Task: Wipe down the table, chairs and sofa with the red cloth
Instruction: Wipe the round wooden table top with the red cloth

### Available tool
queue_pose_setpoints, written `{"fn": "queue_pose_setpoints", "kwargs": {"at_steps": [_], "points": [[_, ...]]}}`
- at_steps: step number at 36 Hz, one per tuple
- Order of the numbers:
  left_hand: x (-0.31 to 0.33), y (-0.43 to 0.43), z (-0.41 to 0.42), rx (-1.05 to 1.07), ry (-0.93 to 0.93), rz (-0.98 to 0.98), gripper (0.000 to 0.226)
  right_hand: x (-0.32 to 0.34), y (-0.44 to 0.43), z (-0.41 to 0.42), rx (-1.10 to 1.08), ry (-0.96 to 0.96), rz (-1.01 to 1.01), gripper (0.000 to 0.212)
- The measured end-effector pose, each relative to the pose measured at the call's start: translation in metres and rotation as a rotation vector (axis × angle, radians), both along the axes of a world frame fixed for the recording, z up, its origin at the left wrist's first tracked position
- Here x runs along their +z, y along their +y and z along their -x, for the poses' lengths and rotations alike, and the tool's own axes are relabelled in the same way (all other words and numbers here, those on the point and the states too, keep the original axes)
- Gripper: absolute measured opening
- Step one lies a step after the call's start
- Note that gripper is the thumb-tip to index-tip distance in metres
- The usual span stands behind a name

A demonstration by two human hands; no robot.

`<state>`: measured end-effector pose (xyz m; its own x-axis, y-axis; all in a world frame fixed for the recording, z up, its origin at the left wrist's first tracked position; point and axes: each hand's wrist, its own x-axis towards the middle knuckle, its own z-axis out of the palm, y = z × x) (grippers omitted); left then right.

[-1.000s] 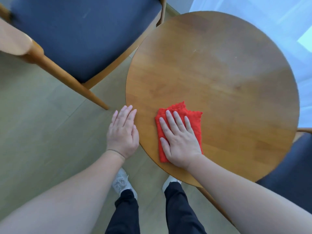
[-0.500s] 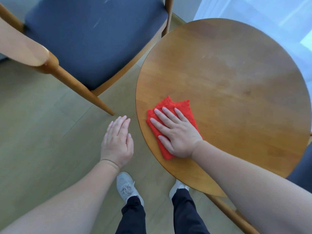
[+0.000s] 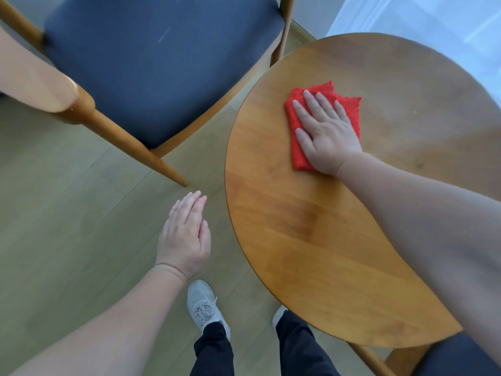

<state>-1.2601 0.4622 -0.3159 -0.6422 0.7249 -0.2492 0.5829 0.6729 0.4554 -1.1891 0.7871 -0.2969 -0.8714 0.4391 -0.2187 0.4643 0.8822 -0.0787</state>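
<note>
At the near edge, two legs in dark trousers (image 3: 214, 348) stand on the pale wood floor (image 3: 67, 213). The left grey lace-up shoe (image 3: 202, 308) is in full view, and the right shoe (image 3: 279, 314) is partly hidden under the table rim. A second dark seat (image 3: 461, 356) with a wooden frame shows at the lower right, partly below the table. The left hand (image 3: 184, 234) hangs palm down over the floor, just beside the table edge and apart from it. Its fingers (image 3: 189, 204) are straight and pressed together and hold nothing. The round wooden table (image 3: 298, 240) fills the right half of the view. The right forearm reaches across it. The right hand (image 3: 328, 134) lies flat on the red cloth (image 3: 349, 104), fingers (image 3: 311, 101) straight and slightly spread, pressing the cloth against the tabletop. The cloth is folded and sits on the table's left part, towards the far side, inside the rim. Red fabric shows beyond the fingertips and along both sides of the hand. Further off to the left stands a chair (image 3: 162, 63) with a dark blue cushion and a wooden frame, one leg (image 3: 135, 142) slanting down to the floor near the left fingertips. A white curtain (image 3: 433, 17) hangs behind the table at the upper right.
</note>
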Motion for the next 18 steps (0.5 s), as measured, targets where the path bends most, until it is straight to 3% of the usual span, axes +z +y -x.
{"fn": "queue_pose_setpoints", "kwargs": {"at_steps": [13, 18], "points": [[0.003, 0.002, 0.005, -0.014, -0.011, -0.041, 0.054, -0.005, 0.001, 0.009, -0.084, -0.038, -0.034, 0.063], [0.008, 0.005, 0.006, -0.023, -0.021, -0.056, 0.056, 0.002, -0.052, 0.004, 0.078, -0.038, -0.002, 0.063]]}}
